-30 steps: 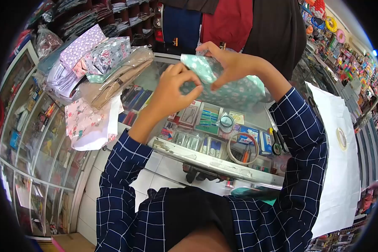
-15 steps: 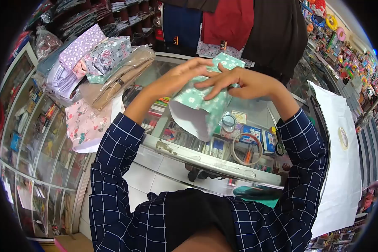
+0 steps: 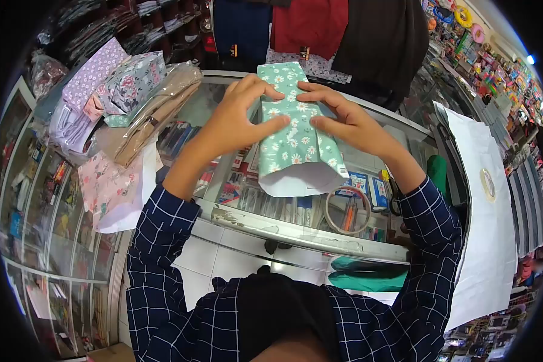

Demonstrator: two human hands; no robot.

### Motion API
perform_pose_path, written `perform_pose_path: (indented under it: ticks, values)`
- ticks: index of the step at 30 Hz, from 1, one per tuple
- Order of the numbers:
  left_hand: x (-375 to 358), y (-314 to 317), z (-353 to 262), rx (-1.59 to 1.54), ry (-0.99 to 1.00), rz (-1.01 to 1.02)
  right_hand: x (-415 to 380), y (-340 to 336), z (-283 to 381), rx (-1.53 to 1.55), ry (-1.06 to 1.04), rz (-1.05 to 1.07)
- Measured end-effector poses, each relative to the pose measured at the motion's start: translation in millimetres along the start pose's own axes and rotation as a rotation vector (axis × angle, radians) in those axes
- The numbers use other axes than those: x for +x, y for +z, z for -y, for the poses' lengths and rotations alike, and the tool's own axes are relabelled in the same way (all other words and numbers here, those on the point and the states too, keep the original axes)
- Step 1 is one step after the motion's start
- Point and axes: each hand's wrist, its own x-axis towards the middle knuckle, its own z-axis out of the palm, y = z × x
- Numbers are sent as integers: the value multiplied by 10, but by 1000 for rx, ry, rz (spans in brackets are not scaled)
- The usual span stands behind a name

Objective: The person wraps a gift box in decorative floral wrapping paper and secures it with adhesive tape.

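Note:
A green daisy-patterned paper bag (image 3: 292,145), white inside, lies over the glass counter with its open mouth toward me. My left hand (image 3: 238,114) grips its left side, with bent fingers and the thumb on the printed face. From the right, my right hand (image 3: 350,123) holds it, two fingers and the thumb on top; its other fingers are partly hidden. The fingertips of both hands are close together but apart. Just right of the bag's mouth is a large tape roll (image 3: 327,211). Dark scissor handles (image 3: 394,199) show partly beside my right wrist.
The counter's worn front edge (image 3: 271,228) runs before me. At left lie pink floral paper (image 3: 111,187), patterned paper packages (image 3: 133,81) and plastic-wrapped brown clothing (image 3: 157,120). White paper (image 3: 485,259) with a tape roll (image 3: 487,184) lies at right. Trousers (image 3: 311,27) hang behind.
The bag has turned straighter toward me and its printed face shows more. My hands, formerly overlapping across its top, have moved apart to its two sides.

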Motion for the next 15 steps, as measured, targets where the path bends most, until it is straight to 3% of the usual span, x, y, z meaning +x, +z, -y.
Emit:
perform_pose_path:
  ticks: [4,7,10,15]
  values:
    - [11,156,36,260,151,-158,17,116,-143,-58,-95,-56]
    - [35,201,14,-15,25,-16,3,136,-130,-14,-2,-78]
    - [24,165,-25,-28,2,28,50,9,-96,91,-17,19]
    - [-12,195,-111,-9,-42,5,68,-46,-85,-91,-65,14]
